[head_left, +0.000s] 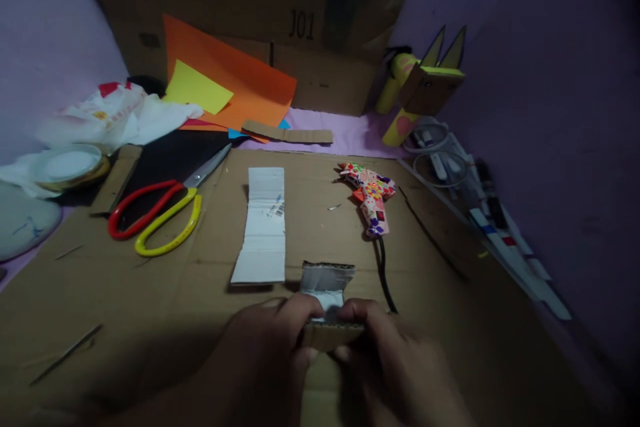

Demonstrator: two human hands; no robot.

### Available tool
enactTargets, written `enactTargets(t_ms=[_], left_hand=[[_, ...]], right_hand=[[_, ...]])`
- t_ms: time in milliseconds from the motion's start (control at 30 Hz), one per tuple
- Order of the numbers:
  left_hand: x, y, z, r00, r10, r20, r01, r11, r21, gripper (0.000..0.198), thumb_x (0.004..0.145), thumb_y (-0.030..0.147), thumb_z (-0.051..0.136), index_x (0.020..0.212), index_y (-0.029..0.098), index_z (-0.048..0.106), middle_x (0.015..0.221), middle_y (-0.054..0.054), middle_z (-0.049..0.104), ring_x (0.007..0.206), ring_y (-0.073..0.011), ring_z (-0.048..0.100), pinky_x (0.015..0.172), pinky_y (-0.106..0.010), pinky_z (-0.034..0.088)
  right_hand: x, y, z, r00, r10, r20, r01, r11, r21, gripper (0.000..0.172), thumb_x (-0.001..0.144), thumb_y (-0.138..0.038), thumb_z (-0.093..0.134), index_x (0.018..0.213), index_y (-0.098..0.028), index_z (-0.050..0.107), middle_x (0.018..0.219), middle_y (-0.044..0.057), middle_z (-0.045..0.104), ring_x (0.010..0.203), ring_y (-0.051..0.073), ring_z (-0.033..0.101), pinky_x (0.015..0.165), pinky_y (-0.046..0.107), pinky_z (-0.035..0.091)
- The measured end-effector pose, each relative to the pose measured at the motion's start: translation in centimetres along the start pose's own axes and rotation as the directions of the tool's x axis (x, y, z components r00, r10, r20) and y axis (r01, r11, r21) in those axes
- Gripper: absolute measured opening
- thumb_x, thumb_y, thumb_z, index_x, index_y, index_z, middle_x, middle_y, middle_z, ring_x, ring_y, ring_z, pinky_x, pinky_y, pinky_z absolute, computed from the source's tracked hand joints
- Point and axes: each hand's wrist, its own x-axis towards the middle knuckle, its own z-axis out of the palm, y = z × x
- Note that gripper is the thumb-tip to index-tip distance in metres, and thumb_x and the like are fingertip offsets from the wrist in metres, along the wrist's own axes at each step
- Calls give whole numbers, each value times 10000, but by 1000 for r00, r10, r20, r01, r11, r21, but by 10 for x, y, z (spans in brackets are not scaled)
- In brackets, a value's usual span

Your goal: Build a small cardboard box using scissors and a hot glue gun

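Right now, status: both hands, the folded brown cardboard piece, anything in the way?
Left hand and right hand gripping folded brown cardboard piece. Far flap raised. Thin black cord near right hand; creased white cardboard strip beyond, leftward.

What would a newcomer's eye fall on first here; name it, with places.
Most likely the big orange sheet at the back, left of centre, in front of the brown box, with a yellow sheet overlapping its left part. Then the scissors with red and yellow handles on the left, and the flower-patterned glue gun right of centre. At front centre, the left grip and right grip hold a folded cardboard piece.
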Motion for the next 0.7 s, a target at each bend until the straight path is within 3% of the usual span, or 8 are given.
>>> enactTargets(t_ms=[100, 233, 367, 433, 500, 600, 700], left_hand=[[1, 16, -10, 1000, -6, 17, 5, 997, 81, 339, 675, 98, 495, 960, 259, 581, 756, -5, 686, 665, -211, 629, 563, -267, 375], [-4, 18, -4, 1000, -9, 17, 6, 981, 196, 362, 704, 128, 497, 1047, 238, 534, 723, -24, 661, 628, -221, 611, 541, -277, 345], [-4, 17, -2, 998, -62, -20, 65, 987, 146, 308, 706, 142, 503, 1000, 219, 549, 652, -7, 606, 556, -182, 554, 517, -263, 338], [-3, 17, -4, 995, -94, -13, 95, 995, 44, 199, 736, 207, 511, 926, 216, 569, 590, 16, 554, 522, -160, 517, 504, -251, 344], [-3, 18, -7, 988, -137, -75, 133, 989, -58, 191, 720, 259, 550, 904, 211, 563, 627, 20, 549, 517, -142, 497, 508, -243, 363], [-1, 20, -10, 951, -232, -206, 201, 966, -162, 418, 647, 265, 620, 1046, 208, 511, 756, 8, 579, 508, -125, 484, 521, -252, 390], [1, 24, -13, 948, -264, -178, 235, 957, -167, 532, 649, 235, 607, 1161, 208, 466, 749, 7, 585, 551, -149, 513, 562, -277, 411]], right_hand=[[3, -7, -6, 997, 51, 65, -52, 998, 24, 224, 733, -168, 505, 943, -227, 556, 714, 27, 722, 606, 206, 688, 495, 253, 476], [11, -17, -11, 965, 202, 167, -196, 979, -52, 193, 698, -174, 517, 883, -213, 553, 603, 29, 691, 518, 234, 656, 441, 266, 381], [16, -21, -14, 911, 329, 249, -335, 942, -21, 179, 709, -186, 540, 885, -217, 537, 621, 28, 684, 540, 228, 641, 464, 257, 332], [17, -20, -14, 903, 337, 266, -358, 933, 35, 147, 717, -190, 549, 859, -222, 526, 628, 14, 666, 547, 202, 619, 482, 248, 330], [18, -19, -16, 903, 327, 279, -362, 928, 84, 104, 722, -188, 555, 813, -223, 518, 608, -2, 637, 536, 178, 589, 487, 239, 327], [20, -17, -17, 919, 275, 284, -335, 923, 191, 87, 723, -166, 565, 776, -217, 518, 607, -13, 618, 544, 152, 566, 498, 222, 339], [18, -13, -16, 940, 218, 261, -288, 919, 269, 71, 736, -175, 573, 777, -213, 528, 599, -18, 611, 536, 138, 558, 488, 209, 343]])
